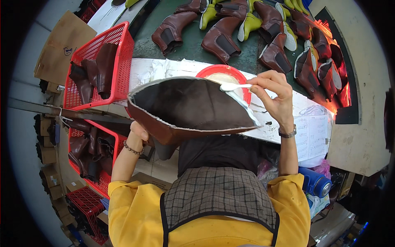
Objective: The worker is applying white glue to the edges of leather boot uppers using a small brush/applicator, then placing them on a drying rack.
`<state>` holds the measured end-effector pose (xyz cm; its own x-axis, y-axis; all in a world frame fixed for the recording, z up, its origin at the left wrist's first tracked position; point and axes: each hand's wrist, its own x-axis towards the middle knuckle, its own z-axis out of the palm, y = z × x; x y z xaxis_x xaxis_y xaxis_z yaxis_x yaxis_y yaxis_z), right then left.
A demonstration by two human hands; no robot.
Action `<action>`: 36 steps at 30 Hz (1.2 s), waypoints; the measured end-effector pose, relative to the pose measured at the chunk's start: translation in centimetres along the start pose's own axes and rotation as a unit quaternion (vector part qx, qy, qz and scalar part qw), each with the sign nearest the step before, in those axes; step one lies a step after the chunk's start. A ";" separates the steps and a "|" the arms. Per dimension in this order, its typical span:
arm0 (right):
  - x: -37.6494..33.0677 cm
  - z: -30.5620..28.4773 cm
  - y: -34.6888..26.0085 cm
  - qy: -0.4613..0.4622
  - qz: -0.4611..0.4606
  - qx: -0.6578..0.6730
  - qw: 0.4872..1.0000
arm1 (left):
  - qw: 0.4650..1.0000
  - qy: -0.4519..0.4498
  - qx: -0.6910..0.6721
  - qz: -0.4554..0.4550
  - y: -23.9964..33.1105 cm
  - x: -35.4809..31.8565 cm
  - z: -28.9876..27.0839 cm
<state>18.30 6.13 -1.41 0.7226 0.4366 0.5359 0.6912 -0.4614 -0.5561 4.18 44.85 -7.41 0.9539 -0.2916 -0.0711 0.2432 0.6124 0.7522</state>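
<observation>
A brown leather boot upper [177,107] hangs in front of me, its wide opening facing up with a pale edge all round. My left hand [139,132] holds it from below at the left side; most of the fingers are hidden behind the leather. Between thumb and fingers, my right hand [275,94] grips a small white brush [234,87]. The brush head touches the upper's far right edge, where a thick white paste [242,103] lies along the rim. Just behind stands a red bowl [220,68] with whitish paste inside, partly covered by the upper.
Finished-looking brown boots [224,41] and yellow-green lasts [249,26] crowd the green surface ahead. Red crates [123,53] with brown uppers stand at my left. Written sheets [308,136] lie at the right, near a blue flask [314,181]. An orange glow lights the far right boots.
</observation>
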 end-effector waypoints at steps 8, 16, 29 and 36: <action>3.9 0.5 -1.1 -0.065 -0.082 0.014 0.994 | 0.994 -0.069 -0.053 -0.069 -2.1 0.6 1.7; 6.9 3.7 -1.2 -0.092 -0.197 0.080 0.973 | 0.985 -0.098 -0.068 -0.125 -4.4 2.7 2.6; -5.2 -3.3 5.2 0.120 0.024 0.133 0.984 | 0.999 -0.028 0.000 0.016 -5.5 16.4 7.9; -13.2 -2.4 7.8 0.228 0.191 0.142 0.944 | 0.996 -0.042 -0.005 0.073 -3.9 19.9 8.8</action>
<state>14.15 -5.05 -11.32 0.8874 -0.1282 0.4429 0.3998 -0.2642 -0.8777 20.71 30.17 -6.01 0.9615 -0.2583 0.0941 0.1048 0.6607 0.7433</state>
